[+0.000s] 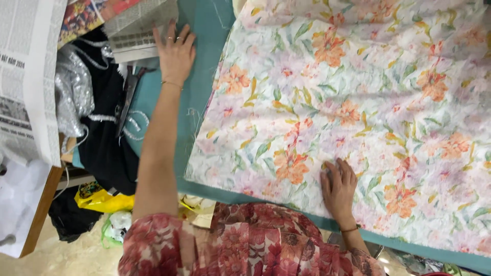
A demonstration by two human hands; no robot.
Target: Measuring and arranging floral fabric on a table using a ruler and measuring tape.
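Observation:
A large floral fabric (358,102) with orange and pink flowers lies spread over a teal cloth (204,20) on a table. My right hand (338,188) rests flat on the floral fabric near its front edge, fingers slightly spread. My left hand (175,50) reaches far out and lies palm down on the teal cloth, its fingertips touching the edge of a folded newspaper (135,30). Neither hand holds anything. Dark scissors (127,102) lie just left of my left forearm.
Black cloth with silver sequin trim (97,128) is piled at the left. A large newspaper sheet (28,76) hangs over the far left. Yellow and green bags (102,202) sit on the floor below the table edge.

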